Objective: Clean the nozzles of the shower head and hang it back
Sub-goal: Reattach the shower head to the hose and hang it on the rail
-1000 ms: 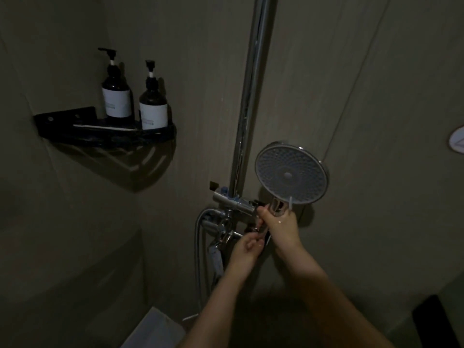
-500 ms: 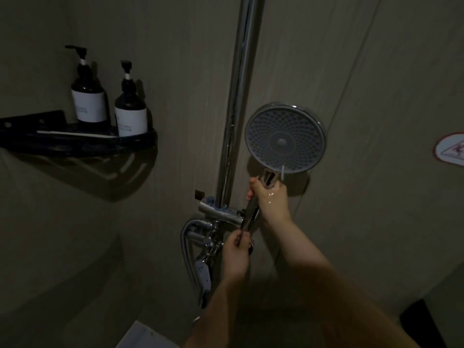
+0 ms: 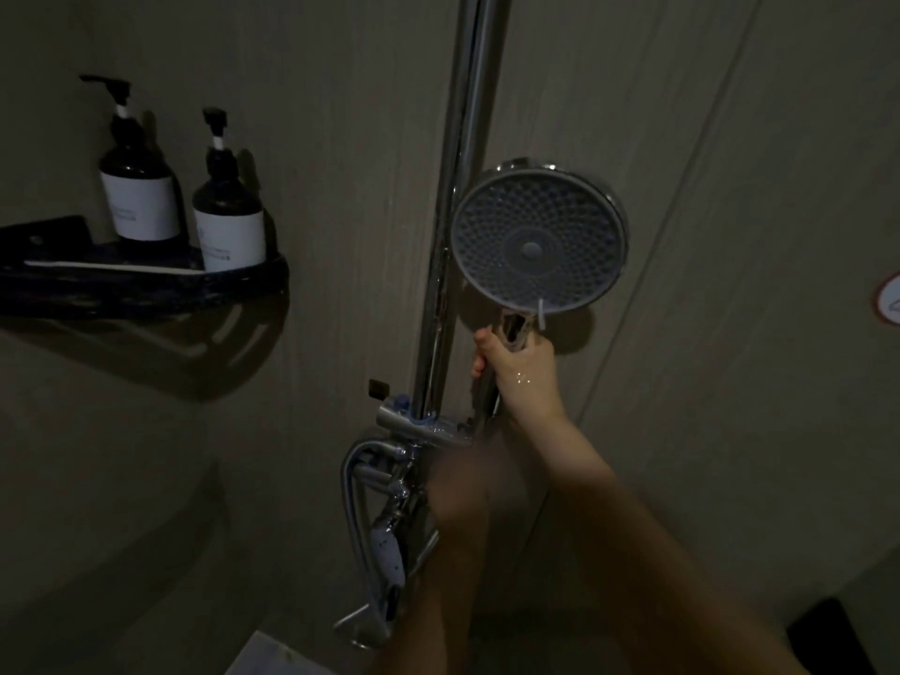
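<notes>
The round chrome shower head (image 3: 538,246) faces me with its grey nozzle face, just right of the vertical chrome rail (image 3: 458,187). My right hand (image 3: 523,377) grips its handle right under the head. The handle's lower end reaches the holder bracket (image 3: 419,423) on the rail; whether it sits in the bracket is hidden. My left hand (image 3: 458,489) is a motion blur below the bracket, in front of the tap fittings, and its fingers cannot be made out.
A chrome hose (image 3: 350,504) loops down from the fittings. A black corner shelf (image 3: 146,285) at the left carries two dark pump bottles (image 3: 139,192). A round sticker (image 3: 889,302) sits on the right wall. Dim light; a pale object (image 3: 272,657) lies at the bottom.
The shower head rose along the rail in my right hand. My left hand left the handle's lower end and dropped slightly, now blurred.
</notes>
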`<action>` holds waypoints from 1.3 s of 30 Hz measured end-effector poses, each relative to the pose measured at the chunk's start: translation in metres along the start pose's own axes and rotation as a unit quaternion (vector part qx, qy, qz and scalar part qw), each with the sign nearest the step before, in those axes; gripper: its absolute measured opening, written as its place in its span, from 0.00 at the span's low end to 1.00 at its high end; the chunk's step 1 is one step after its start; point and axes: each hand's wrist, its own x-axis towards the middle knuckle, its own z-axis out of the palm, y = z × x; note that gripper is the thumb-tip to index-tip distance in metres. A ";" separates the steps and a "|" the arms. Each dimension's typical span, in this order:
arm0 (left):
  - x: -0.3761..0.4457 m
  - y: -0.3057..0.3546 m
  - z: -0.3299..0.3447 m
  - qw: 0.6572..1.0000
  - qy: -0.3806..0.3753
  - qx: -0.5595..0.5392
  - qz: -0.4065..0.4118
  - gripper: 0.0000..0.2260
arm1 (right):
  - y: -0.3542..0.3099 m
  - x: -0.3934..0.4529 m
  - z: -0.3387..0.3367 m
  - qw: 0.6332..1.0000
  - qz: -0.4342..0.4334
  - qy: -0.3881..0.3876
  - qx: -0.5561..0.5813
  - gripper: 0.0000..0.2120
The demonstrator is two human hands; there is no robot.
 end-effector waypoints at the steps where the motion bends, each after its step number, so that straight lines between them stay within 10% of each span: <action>1: 0.001 0.000 -0.001 1.000 0.000 0.002 0.001 0.09 | -0.002 0.002 0.002 1.000 -0.011 0.001 0.001 0.09; 39: 0.013 0.015 -0.027 0.951 -0.162 0.264 -0.015 0.14 | 0.008 0.004 0.023 0.998 0.057 0.017 -0.027 0.20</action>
